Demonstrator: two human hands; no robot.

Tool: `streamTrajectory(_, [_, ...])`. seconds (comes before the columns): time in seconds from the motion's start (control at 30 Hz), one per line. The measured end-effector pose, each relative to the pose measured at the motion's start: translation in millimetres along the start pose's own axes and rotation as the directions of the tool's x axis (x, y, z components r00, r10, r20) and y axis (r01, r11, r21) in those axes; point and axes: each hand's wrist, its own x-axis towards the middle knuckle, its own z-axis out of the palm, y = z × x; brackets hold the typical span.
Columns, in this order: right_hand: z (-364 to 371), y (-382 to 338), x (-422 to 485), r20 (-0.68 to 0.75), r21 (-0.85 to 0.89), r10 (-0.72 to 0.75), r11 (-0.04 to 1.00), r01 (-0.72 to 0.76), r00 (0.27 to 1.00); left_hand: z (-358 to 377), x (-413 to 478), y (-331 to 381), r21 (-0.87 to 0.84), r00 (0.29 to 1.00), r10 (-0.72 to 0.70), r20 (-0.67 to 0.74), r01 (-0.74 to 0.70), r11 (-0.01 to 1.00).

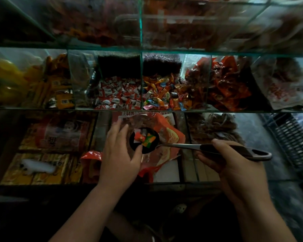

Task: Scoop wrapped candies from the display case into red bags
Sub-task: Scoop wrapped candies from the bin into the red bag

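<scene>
Head view, dim light. The right hand grips the dark handle of a metal scoop, fingers curled round it. The scoop's round bowl, carrying a few wrapped candies, is held level over the crumpled red bag on the lowest tier of the glass display case. The left hand lies over the bag with fingers extended and its thumb at the bowl's rim; whether it pinches the bag cannot be told. Loose mixed candies fill a middle-tier compartment just behind.
</scene>
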Motion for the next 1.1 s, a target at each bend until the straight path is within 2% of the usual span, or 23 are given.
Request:
streamTrajectory(0.07, [-0.7,-8.3,-4.9,0.052,0.0,0.01,1.0,-0.01,0.999,1.1,5.3,4.8,0.051,0.997,0.046,0.067,-0.05,0.997])
streamTrajectory(0.2, [-1.6,-15.0,-10.7,0.089,0.027,0.014,0.999,-0.017,0.996,12.4,13.7,13.3,0.079,0.987,-0.003,0.161,-0.01,0.997])
streamTrajectory(0.47, [-3.8,-21.6,-21.6,0.107,0.04,-0.074,0.997,0.07,0.991,15.2,17.4,22.7,0.104,0.995,0.065,0.072,-0.073,0.992])
streamTrajectory(0.63, [-3.8,-31.5,-21.7,0.115,0.007,-0.115,0.993,0.114,0.987,13.0,27.2,30.4,0.033,0.998,0.068,-0.005,-0.068,0.997])
streamTrajectory(0.77, [-3.1,-42.8,-15.6,0.141,-0.019,-0.158,0.987,0.162,0.977,14.0,45.3,39.4,0.005,0.994,0.109,0.02,-0.109,0.994])
streamTrajectory(0.93, [0.8,-62.2,3.6,0.07,0.096,-0.12,0.989,0.113,0.99,11.5,72.4,59.3,-0.072,0.98,0.197,0.003,-0.196,0.978])
streamTrajectory(1.03, [7.0,-67.5,20.7,0.038,0.21,-0.097,0.974,0.087,0.995,8.9,88.5,69.8,-0.193,0.988,0.155,-0.003,-0.152,0.969])
streamTrajectory(1.1, [15.4,-62.1,33.2,-0.005,0.22,-0.148,0.964,0.146,0.989,8.0,92.3,72.2,-0.263,0.994,0.11,-0.016,-0.11,0.959])
